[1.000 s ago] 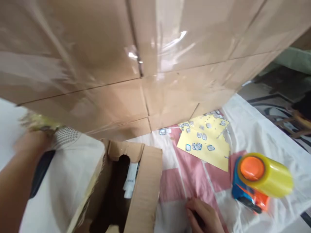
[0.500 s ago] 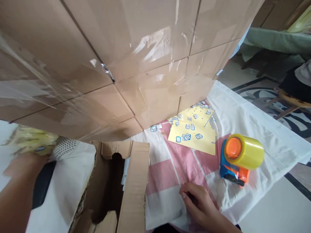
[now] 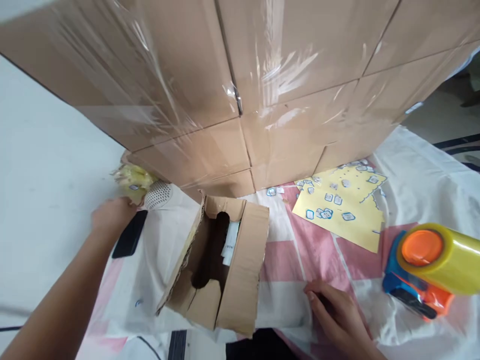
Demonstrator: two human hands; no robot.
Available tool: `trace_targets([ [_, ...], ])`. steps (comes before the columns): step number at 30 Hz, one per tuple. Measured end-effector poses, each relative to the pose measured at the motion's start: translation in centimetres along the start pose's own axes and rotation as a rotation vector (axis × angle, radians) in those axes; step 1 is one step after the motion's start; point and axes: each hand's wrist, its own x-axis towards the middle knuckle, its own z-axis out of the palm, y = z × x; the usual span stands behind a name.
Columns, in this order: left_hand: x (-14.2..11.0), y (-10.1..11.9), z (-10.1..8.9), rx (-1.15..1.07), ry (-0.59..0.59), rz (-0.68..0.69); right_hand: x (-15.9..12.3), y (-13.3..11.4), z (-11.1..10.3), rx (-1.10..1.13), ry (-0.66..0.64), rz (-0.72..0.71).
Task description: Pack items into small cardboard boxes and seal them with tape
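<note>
At the left, my left hand (image 3: 114,215) is closed at the lower edge of a crumpled yellow plastic bag (image 3: 133,179); its fingers are blurred. Right of the bag is a white perforated piece (image 3: 159,195), and a black phone (image 3: 130,234) lies below. My right hand (image 3: 335,305) rests on the checked cloth, fingers loosely curled and nothing visible in them. Between the hands stands an open cardboard box (image 3: 243,270) with white paper (image 3: 230,242) inside. Beyond my right hand, small blue-edged labels (image 3: 326,213) lie scattered on a yellow sheet (image 3: 360,235).
A wall of taped cardboard boxes (image 3: 285,135) rises along the far side of the table. At the right, a yellow tape roll (image 3: 457,260) sits on a blue and orange tape dispenser (image 3: 416,295). The pink and white cloth (image 3: 281,262) covers the table.
The view has swung left, so the box, labels and tape appear further right. More of the left arm shows, with the hand still at the yellow bag. The right hand stays on the cloth.
</note>
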Motion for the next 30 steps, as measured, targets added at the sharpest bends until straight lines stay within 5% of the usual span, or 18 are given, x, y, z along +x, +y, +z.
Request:
trace_targets([
  [4,-12.0,1.6,-0.9,-0.223,0.038,0.058,1.0,-1.1,0.0,-0.022,-0.037,-0.004],
  [8,-25.2,3.2,0.3,-0.824,0.095,0.253,5.9,-3.8,-0.3,-0.061,-0.028,-0.071],
  [11,-30.6,4.5,1.2,-0.949,0.199,0.228,10.2,-7.2,-0.3,-0.047,0.074,-0.309],
  [13,-32.0,5.2,1.2,-0.966,0.246,0.196,11.8,-10.5,-0.1,-0.093,0.230,-0.508],
  [15,-32.6,5.9,0.5,-0.965,0.273,0.229,11.8,-14.2,0.5,-0.146,0.252,-0.735],
  [18,-33.3,7.1,-1.3,-0.879,0.274,0.430,10.0,-19.5,2.0,-0.124,-0.054,-0.953],
  [20,-34.0,8.0,-2.5,-0.723,0.299,0.602,8.8,-21.9,2.9,-0.039,-0.280,-0.928],
  [25,-35.0,9.4,-4.6,-0.514,0.382,0.823,7.3,-23.8,3.1,0.052,-0.502,-0.813],
  [30,-35.1,9.2,-4.4,-0.533,0.419,0.806,6.1,-22.8,3.3,-0.137,-0.320,-1.020],
])
